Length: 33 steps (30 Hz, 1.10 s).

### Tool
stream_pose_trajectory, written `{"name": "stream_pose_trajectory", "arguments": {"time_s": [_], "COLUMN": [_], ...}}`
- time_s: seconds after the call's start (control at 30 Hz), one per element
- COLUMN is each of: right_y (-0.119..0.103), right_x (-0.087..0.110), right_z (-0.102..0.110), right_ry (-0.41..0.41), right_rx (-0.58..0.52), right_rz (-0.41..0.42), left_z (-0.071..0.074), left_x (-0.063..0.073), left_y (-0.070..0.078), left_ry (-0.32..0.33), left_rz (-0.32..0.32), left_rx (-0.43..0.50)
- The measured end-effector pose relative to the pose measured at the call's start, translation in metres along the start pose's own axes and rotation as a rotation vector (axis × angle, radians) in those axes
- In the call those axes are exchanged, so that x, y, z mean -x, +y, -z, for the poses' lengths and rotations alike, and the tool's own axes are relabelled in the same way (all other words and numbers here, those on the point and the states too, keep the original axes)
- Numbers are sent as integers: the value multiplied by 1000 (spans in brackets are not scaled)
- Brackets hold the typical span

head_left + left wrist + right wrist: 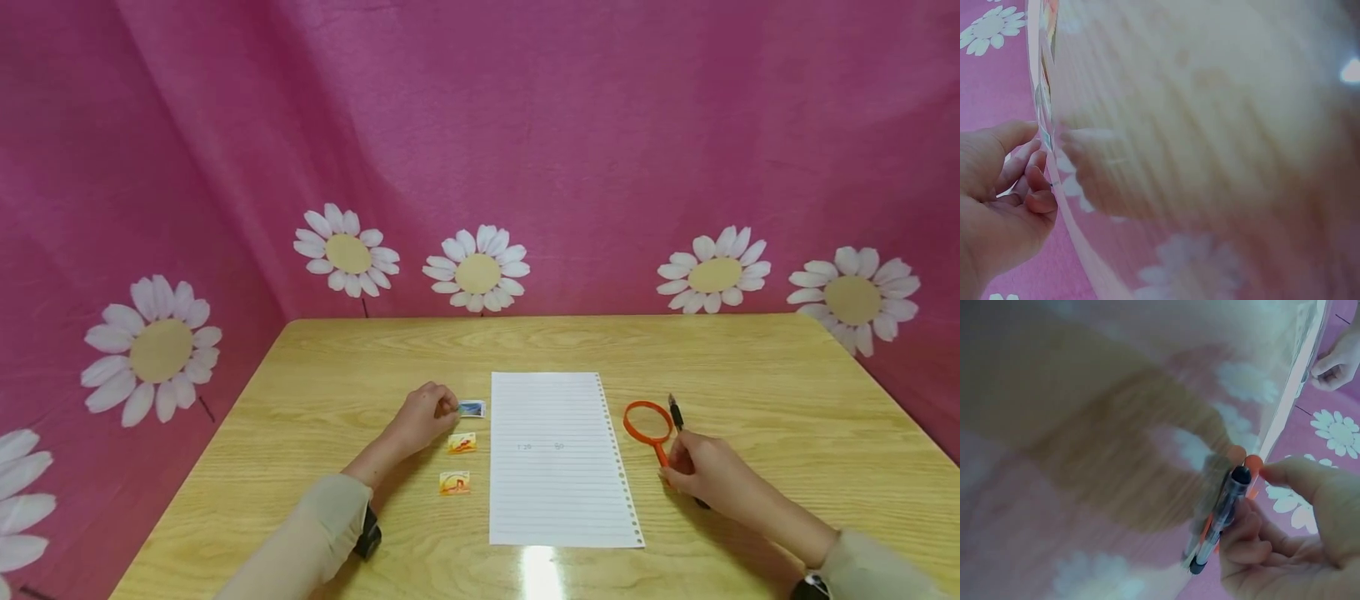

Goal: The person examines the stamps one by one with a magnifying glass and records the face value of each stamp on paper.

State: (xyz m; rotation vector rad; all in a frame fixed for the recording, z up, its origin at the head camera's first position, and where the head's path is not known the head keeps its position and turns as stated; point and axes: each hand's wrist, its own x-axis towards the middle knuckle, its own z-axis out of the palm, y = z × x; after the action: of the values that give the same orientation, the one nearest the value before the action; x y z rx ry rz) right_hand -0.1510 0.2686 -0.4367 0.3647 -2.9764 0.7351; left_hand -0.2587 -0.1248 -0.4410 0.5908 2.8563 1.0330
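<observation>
While our left hand point(422, 419) pinches the far stamp point(472, 408) and right hand point(712, 471) the magnifier point(649, 424), nudging could roll the pen point(677, 414).

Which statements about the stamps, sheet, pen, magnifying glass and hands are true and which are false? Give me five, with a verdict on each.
1. Three stamps lie left of the lined sheet. True.
2. The sheet's punched holes run down its left edge. False: they run down its right edge.
3. The left hand is at the blue stamp, the farthest of the three. True.
4. The pen lies on the sheet. False: it lies on the table, right of the sheet.
5. The right hand is at the handle of the orange-red magnifying glass. True.
</observation>
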Motion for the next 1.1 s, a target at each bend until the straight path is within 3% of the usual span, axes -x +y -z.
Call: {"name": "stream_pose_trajectory", "arguments": {"time_s": [0.4, 0.6, 1.1], "right_y": [-14, -17, -6], "right_x": [-8, -11, -6], "right_z": [-3, 0, 4], "right_ry": [-3, -2, 47], "right_rx": [106, 96, 10], "right_rz": [-140, -192, -157], "left_z": [-4, -4, -2], "left_x": [-3, -4, -6], "left_y": [-1, 0, -2], "left_ry": [-4, -5, -8], "left_rz": [-35, -43, -69], "left_rx": [-69, -93, -110]}}
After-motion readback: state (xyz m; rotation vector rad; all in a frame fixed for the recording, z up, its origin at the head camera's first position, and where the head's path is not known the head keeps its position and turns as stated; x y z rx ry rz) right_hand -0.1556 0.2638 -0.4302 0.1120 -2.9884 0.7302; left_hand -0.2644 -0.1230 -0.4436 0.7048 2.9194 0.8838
